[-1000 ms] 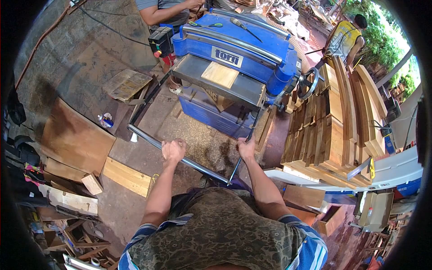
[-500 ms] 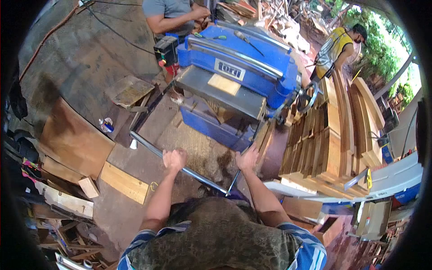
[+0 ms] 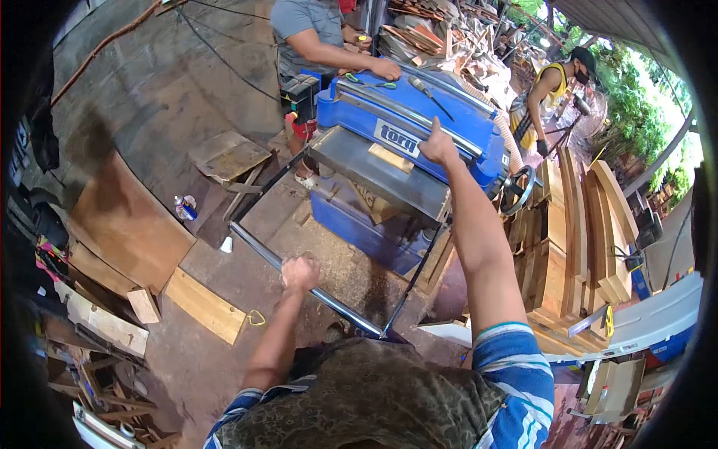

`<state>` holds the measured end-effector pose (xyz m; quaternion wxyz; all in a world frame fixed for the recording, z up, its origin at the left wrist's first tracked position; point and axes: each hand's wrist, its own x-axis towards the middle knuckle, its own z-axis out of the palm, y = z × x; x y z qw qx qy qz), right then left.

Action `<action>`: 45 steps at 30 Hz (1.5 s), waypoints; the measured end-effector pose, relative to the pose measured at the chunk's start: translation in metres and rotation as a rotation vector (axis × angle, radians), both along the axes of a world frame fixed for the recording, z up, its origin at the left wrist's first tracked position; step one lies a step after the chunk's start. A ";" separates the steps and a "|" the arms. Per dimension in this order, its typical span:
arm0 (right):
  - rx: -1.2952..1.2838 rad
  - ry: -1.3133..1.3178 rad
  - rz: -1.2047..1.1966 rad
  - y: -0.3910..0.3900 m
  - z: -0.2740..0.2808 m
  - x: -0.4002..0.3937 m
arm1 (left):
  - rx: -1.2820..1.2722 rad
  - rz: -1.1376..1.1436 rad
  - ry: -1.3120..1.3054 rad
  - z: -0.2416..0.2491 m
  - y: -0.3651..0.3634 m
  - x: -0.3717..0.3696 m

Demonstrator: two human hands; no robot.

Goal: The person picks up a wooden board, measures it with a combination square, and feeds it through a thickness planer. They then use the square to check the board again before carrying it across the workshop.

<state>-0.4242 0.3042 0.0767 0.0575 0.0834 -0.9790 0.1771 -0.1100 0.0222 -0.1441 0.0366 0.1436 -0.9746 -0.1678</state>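
My left hand (image 3: 301,271) is wrapped round the metal roller bar (image 3: 340,304) at the outer end of a black frame. That frame reaches out from a blue thickness planer (image 3: 419,123). My right hand (image 3: 440,147) is raised over the planer's near side, index finger stretched out towards the top and nothing held. Below it, a light wooden board (image 3: 391,158) shows at the planer's mouth, on the dark bed (image 3: 344,153). On the blue top lie a screwdriver-like tool (image 3: 430,97) and a green-handled tool (image 3: 370,81).
A person in grey (image 3: 307,37) stands behind the planer, one hand on its top. Another person in yellow (image 3: 550,93) is at the back right, near stacked timber (image 3: 557,247). Brown sheets (image 3: 138,224), a plank (image 3: 203,303) and a can (image 3: 185,207) are on the left floor.
My right hand has left the frame's side and risen to the planer's top, finger extended. My left hand stays on the bar. The person in grey has put a hand on the planer.
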 end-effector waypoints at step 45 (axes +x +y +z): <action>-0.267 0.176 0.235 0.019 -0.252 0.286 | -0.167 0.017 0.100 -0.019 0.001 -0.009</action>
